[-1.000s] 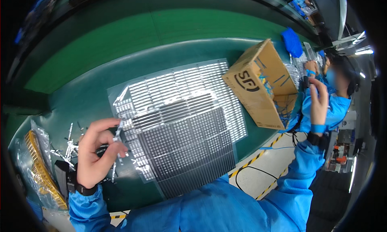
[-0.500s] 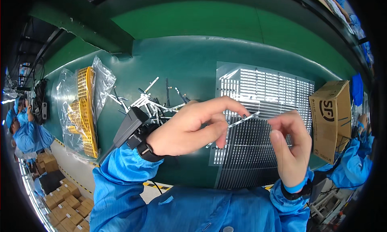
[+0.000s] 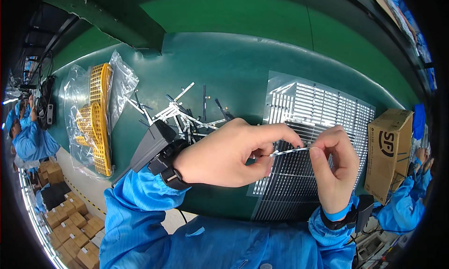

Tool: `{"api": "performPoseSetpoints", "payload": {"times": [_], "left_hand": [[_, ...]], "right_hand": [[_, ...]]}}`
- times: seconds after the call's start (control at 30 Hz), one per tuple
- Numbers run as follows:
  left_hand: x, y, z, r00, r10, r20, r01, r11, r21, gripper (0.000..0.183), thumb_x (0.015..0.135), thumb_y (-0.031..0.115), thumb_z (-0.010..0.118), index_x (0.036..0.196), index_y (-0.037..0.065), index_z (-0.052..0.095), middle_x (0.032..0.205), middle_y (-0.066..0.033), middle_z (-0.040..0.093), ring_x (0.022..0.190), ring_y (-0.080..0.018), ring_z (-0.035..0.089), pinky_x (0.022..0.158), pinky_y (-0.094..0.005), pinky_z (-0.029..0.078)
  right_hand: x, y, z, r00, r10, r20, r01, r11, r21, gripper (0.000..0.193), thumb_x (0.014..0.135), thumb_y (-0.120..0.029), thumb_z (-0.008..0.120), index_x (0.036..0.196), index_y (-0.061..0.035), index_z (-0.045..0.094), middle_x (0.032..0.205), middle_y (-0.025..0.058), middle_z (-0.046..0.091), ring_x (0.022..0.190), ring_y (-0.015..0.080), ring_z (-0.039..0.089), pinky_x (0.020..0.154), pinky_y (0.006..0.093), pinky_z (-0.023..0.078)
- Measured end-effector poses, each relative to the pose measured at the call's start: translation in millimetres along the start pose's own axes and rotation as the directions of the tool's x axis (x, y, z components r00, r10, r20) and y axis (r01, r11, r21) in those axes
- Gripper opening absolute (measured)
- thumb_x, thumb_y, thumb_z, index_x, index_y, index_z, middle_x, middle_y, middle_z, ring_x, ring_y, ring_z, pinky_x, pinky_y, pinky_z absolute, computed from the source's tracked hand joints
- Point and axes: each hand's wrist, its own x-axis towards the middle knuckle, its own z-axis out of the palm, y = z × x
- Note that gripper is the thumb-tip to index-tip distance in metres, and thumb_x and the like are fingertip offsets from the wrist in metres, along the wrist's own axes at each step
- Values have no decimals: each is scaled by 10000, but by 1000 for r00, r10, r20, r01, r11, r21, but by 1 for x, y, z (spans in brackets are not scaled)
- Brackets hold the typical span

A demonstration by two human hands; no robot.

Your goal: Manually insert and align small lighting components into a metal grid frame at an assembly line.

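A thin, flexible black-and-white strip (image 3: 286, 151) runs nearly level between my hands. My left hand (image 3: 234, 154) holds it near its left end, with the index finger stretched along it. My right hand (image 3: 334, 168) pinches its right end between thumb and forefinger. Below both hands lies a clear sheet (image 3: 277, 84) carrying rows of similar strips, partly covered by my fingers. A loose, crisscrossed pile of strips (image 3: 180, 112) spreads on the green table (image 3: 224, 58) beyond my left wrist, which partly hides it.
At the left, yellow perforated parts (image 3: 99, 112) lie in a clear plastic bag (image 3: 77, 89). An open cardboard box (image 3: 381, 152) stands right of the sheet. A green post (image 3: 131, 28) meets the table's far side. Other people in blue (image 3: 35, 136) are at both sides.
My right hand has come to the strip and closed on its right end. The strip has turned from slanted to nearly level. The whole view has shifted slightly.
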Motion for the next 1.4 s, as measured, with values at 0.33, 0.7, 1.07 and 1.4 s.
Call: {"api": "performPoseSetpoints", "payload": {"times": [0.33,0.7,1.07,1.4], "left_hand": [[-1,-1,14,958,151,-243,-26,892,451,497,795,-57,604,1267,87,540,753,-72,686,650,-216,687,599,-328,538],[-10,5,4,885,222,-410,104,763,638,241,836,-23,652,1064,21,588,816,-90,703,719,-222,708,626,-302,547],[-20,13,-14,903,167,-396,260,521,813,203,725,64,751,924,58,707,920,-71,660,806,-272,638,705,-374,501],[13,-3,-12,903,417,-106,-93,429,899,297,662,83,721,959,86,717,1045,-85,674,955,-239,656,770,-371,496]], "right_hand": [[-19,-2,1,905,-425,10,397,837,-376,282,575,33,713,824,-85,650,799,49,480,687,213,463,591,329,377],[-29,-11,-15,879,-409,-244,329,892,-309,148,757,-146,682,794,-61,566,833,46,435,726,186,417,628,305,353],[-2,33,-19,943,58,-328,-14,991,134,82,849,52,534,814,-18,508,877,24,465,775,100,421,709,215,332],[2,51,-5,965,64,-255,-46,996,76,74,823,-47,608,790,-31,543,919,65,445,852,161,410,800,270,331]]}}
